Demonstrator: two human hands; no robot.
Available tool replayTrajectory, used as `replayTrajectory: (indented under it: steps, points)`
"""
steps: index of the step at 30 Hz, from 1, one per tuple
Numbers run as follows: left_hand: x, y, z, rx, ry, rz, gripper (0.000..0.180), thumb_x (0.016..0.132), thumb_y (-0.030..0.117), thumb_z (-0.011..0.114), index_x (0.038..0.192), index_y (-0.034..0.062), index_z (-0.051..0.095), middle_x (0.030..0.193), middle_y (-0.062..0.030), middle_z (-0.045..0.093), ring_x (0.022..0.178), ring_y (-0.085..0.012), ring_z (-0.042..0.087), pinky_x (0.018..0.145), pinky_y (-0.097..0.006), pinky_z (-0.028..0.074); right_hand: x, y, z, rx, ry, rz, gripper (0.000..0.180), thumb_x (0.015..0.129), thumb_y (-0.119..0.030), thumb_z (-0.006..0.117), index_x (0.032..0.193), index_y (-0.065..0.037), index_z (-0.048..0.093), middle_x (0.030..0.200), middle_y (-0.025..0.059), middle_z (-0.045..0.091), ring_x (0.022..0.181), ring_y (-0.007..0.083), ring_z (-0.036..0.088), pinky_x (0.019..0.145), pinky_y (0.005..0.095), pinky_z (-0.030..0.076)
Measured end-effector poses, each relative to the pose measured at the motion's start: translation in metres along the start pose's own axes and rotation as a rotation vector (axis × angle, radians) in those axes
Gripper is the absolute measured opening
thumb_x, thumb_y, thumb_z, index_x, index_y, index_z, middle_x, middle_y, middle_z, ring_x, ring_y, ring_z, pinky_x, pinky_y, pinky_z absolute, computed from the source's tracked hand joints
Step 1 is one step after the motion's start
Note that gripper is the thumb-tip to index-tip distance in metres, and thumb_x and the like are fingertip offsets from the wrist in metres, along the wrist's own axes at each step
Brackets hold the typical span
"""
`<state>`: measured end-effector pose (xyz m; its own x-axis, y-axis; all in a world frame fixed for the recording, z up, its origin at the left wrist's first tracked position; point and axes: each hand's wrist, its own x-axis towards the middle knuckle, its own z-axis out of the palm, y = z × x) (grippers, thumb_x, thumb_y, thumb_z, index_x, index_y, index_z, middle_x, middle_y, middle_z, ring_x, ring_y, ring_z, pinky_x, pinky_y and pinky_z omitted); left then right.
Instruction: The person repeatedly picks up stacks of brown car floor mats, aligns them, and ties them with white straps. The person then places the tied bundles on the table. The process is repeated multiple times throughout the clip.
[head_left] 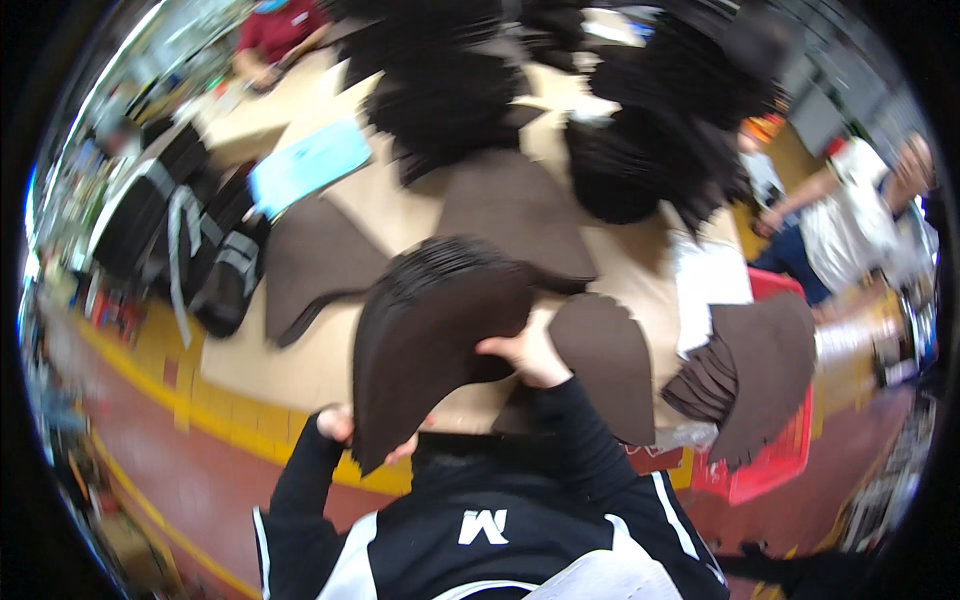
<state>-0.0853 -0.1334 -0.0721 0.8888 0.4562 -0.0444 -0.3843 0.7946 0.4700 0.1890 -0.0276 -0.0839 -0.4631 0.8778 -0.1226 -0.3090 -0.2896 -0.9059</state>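
Observation:
Above the table's near edge I hold a thick stack of curved dark brown cut pieces [435,320], tilted, with its layered edges showing along the top. My right hand [530,355] grips the stack's inner curve, thumb on the upper face and the other fingers hidden beneath. My left hand [337,425] is at the lower left end, mostly hidden behind the stack, with a few fingertips showing below it. Flat on the table around the stack lie similar brown pieces: one to the left [320,255], one behind [510,205] and one on the right [603,360].
Tall dark stacks [445,100] stand at the table's [290,365] far side. Bundles tied with grey straps [165,220] sit at the left. A light blue sheet [310,167] lies nearby. Fanned brown pieces [765,375] overhang a red crate [755,480]. Two people work beyond the table.

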Motion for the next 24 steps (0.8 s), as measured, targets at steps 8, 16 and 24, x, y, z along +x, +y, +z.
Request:
replayTrajectory:
  steps: [8,16,24]
  points:
    - [0.006,0.003,0.012,0.241,0.221,-0.073,0.084,0.066,0.016,0.088,0.134,0.0022,0.041,0.093,-0.0082,0.06,0.079,-0.0149,0.06,0.077,-0.028,0.05,0.002,0.012,-0.011,-0.024,0.067,-0.104,0.06,0.072,-0.005,0.082,0.126,-0.001,0.055,0.12,0.0053,0.062,0.11,0.0171,0.057,0.097,0.0325,0.044]
    - [0.021,-0.017,0.016,0.423,0.525,0.018,0.097,0.058,0.005,0.089,0.14,0.0045,0.036,0.112,-0.0081,0.056,0.102,-0.0174,0.055,0.091,-0.03,0.045,0.019,0.013,-0.008,-0.364,0.167,-0.242,0.068,0.072,-0.006,0.082,0.13,0.0,0.049,0.126,0.0113,0.058,0.115,0.0196,0.054,0.101,0.034,0.041]
    - [0.053,-0.037,0.015,0.336,0.782,0.332,0.093,0.061,-0.003,0.084,0.14,0.0048,0.036,0.126,-0.0079,0.054,0.116,-0.02,0.054,0.1,-0.036,0.044,-0.02,-0.001,0.02,-0.566,0.394,-0.476,0.047,0.086,-0.005,0.068,0.13,0.0,0.05,0.125,0.0126,0.056,0.11,0.023,0.057,0.098,0.0345,0.044]
